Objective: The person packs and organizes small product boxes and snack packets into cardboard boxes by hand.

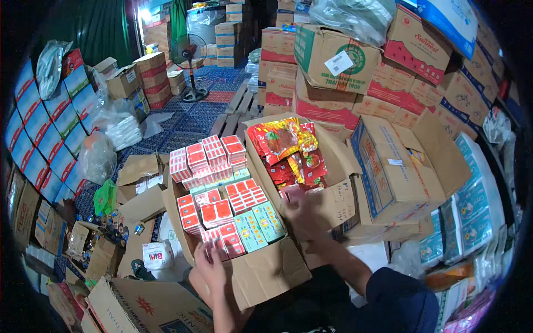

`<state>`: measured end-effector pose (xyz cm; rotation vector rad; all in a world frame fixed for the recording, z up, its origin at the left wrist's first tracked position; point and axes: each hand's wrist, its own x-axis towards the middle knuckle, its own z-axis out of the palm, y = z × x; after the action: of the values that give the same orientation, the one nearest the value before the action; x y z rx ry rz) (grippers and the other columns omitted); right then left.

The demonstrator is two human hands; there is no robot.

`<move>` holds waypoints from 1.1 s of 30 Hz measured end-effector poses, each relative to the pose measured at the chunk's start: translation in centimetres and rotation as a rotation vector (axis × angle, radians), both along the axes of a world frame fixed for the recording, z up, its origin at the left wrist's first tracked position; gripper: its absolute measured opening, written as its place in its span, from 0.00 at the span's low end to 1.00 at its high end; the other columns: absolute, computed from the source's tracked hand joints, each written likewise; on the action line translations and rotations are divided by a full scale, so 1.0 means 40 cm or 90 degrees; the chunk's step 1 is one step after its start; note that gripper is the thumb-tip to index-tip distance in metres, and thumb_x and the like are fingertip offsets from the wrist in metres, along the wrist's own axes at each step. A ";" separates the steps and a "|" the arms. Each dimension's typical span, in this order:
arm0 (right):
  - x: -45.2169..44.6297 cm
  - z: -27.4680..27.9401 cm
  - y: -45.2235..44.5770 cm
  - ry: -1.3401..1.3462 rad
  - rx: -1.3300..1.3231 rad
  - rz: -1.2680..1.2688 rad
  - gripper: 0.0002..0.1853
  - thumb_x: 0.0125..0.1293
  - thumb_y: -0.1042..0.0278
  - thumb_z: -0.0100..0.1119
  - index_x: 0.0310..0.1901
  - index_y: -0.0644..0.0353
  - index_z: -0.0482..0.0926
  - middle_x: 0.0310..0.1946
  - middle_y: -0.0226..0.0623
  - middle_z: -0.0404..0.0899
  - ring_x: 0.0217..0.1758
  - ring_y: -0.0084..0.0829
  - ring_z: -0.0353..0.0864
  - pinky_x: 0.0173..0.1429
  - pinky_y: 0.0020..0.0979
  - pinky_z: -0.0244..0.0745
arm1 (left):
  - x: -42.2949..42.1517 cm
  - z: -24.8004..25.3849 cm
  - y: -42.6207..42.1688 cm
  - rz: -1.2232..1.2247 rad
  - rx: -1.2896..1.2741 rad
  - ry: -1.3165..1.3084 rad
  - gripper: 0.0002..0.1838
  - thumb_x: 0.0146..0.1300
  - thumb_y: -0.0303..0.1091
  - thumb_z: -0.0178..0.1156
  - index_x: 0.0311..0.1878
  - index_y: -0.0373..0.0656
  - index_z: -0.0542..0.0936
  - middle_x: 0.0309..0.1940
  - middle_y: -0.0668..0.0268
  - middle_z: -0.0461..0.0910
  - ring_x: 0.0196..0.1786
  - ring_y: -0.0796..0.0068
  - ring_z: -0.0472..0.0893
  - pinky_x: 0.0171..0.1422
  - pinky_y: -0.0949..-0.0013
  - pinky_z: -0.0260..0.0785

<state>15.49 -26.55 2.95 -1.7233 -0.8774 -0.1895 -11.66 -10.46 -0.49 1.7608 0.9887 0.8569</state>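
An open carton [272, 272] in front of me is packed with small red-and-white boxes [216, 212] and several green boxes [268, 221]. My left hand [211, 266] is at the carton's near left corner, its fingers stretched out beside the red-and-white boxes; nothing shows in its grip. Blurred by motion, my right hand [302, 211] is over the near end of a second open carton [340, 194]. That carton holds red and yellow plastic packets [286, 144], close to the hand's far side. Whether the right hand holds anything is unclear.
Stacked cartons [388, 83] rise behind and to the right, with an open-flapped carton [388, 161] close by. Left are a white pack [157, 256], a carton [144, 305] and loose plastic bags [97, 158]. A standing fan [190, 55] is farther back.
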 end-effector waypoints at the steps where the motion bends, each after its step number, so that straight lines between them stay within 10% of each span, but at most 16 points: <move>1: -0.039 0.013 0.007 -0.143 -0.087 0.011 0.18 0.67 0.72 0.67 0.58 0.61 0.80 0.48 0.44 0.84 0.41 0.40 0.87 0.48 0.33 0.82 | -0.008 -0.005 0.002 0.016 0.008 0.018 0.19 0.75 0.33 0.58 0.64 0.35 0.77 0.68 0.48 0.73 0.68 0.58 0.76 0.67 0.61 0.72; 4: -0.089 -0.055 0.096 -0.048 -0.022 0.184 0.24 0.68 0.67 0.68 0.63 0.60 0.75 0.52 0.45 0.80 0.46 0.43 0.84 0.53 0.37 0.80 | -0.015 -0.027 0.010 0.046 0.076 0.107 0.21 0.75 0.45 0.55 0.67 0.48 0.76 0.71 0.59 0.74 0.65 0.58 0.81 0.64 0.59 0.74; 6: -0.101 -0.084 0.143 -0.030 -0.277 0.193 0.32 0.65 0.53 0.71 0.65 0.60 0.74 0.58 0.46 0.76 0.64 0.45 0.75 0.68 0.44 0.70 | -0.016 -0.020 0.009 0.053 0.108 0.141 0.23 0.76 0.50 0.53 0.68 0.54 0.76 0.72 0.65 0.75 0.62 0.58 0.83 0.63 0.59 0.76; 10: -0.111 -0.115 0.195 -0.073 -0.440 0.098 0.44 0.57 0.37 0.73 0.67 0.59 0.71 0.68 0.47 0.67 0.77 0.52 0.57 0.78 0.56 0.53 | -0.014 0.042 -0.013 -0.031 0.075 0.099 0.21 0.74 0.36 0.59 0.65 0.33 0.76 0.72 0.44 0.70 0.73 0.49 0.72 0.74 0.56 0.67; 22: -0.152 -0.122 0.183 -0.165 -0.488 0.040 0.64 0.44 0.21 0.72 0.76 0.57 0.61 0.74 0.56 0.55 0.84 0.65 0.36 0.81 0.71 0.32 | -0.014 0.008 -0.003 -0.066 0.084 0.058 0.21 0.74 0.37 0.59 0.64 0.33 0.77 0.66 0.45 0.76 0.68 0.50 0.77 0.70 0.56 0.71; 33: -0.157 -0.108 0.175 -0.212 -0.480 0.022 0.55 0.41 0.27 0.76 0.68 0.56 0.71 0.62 0.49 0.66 0.70 0.50 0.60 0.65 0.56 0.56 | -0.003 -0.041 0.000 -0.096 -0.036 0.007 0.23 0.75 0.37 0.59 0.66 0.31 0.75 0.57 0.47 0.82 0.58 0.57 0.84 0.62 0.60 0.76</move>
<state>9.22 -19.54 -1.36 -2.4128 -1.3342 -0.1291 -11.79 -10.44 -2.14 1.7694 0.8669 0.7180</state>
